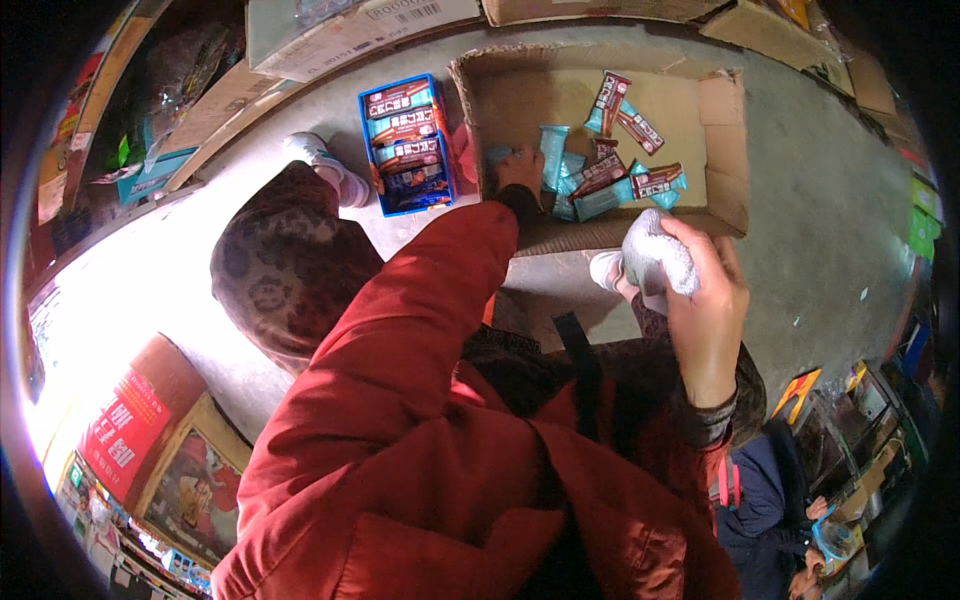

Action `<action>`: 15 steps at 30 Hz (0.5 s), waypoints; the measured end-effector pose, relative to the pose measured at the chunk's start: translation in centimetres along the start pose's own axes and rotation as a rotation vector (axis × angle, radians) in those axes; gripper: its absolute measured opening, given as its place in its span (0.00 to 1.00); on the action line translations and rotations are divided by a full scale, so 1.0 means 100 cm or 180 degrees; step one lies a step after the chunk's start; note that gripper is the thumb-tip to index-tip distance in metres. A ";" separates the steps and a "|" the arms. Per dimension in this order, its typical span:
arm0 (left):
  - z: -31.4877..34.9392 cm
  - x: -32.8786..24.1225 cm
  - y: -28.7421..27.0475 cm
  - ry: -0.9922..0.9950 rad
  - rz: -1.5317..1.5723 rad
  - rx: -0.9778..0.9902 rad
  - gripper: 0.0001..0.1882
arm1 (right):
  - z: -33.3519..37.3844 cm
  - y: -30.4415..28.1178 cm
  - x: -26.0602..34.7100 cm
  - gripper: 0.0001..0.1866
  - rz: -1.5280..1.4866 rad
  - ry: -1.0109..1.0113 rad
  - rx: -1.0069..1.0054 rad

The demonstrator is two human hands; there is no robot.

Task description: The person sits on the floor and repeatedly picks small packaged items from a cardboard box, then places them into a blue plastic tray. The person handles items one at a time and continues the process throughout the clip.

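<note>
My left hand [520, 170] reaches into an open cardboard box [725, 150], its fingers shaded and partly hidden, so their grip cannot be made out. It is right beside a loose heap of wrapped snack bars [600, 175] in teal and brown wrappers. A bit of teal wrapper shows just past the fingers. Outside the box's near right corner, my right hand [708, 300] is closed around a bunched grey-white cloth [655, 255]. To the left of the box lies a blue tray [450, 185] with several similar bars in a column; the nearest ones look dark blue.
More cardboard boxes [370, 35] line the far edge. My shoes [325, 165] are on the concrete floor [830, 220] close to the tray and box. At the lower right, another person [765, 510] in dark blue handles a clear package. A red-printed carton [125, 435] stands lower left.
</note>
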State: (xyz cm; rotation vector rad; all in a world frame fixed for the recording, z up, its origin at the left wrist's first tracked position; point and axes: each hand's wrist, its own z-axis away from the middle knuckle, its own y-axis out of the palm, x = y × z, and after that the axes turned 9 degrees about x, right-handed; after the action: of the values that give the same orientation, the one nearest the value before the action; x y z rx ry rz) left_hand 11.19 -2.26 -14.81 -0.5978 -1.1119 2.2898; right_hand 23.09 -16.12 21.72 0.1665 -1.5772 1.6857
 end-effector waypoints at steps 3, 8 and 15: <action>-0.004 0.003 0.009 -0.0045 -0.0343 -0.0220 0.27 | 0.000 0.000 0.002 0.30 -0.0104 0.0016 0.0007; -0.013 0.012 0.019 0.0415 -0.0567 -0.0235 0.17 | 0.003 0.002 0.003 0.27 -0.0250 -0.0001 -0.0025; 0.006 0.016 -0.025 0.0984 -0.0855 0.0150 0.09 | 0.001 0.003 0.007 0.26 0.0032 -0.0207 -0.0054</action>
State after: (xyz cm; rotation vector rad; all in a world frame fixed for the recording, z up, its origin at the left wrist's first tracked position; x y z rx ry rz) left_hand 10.27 -0.26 -12.69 -0.7093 -0.9246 1.9128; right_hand 22.41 -15.84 21.88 0.2070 -1.6422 1.6895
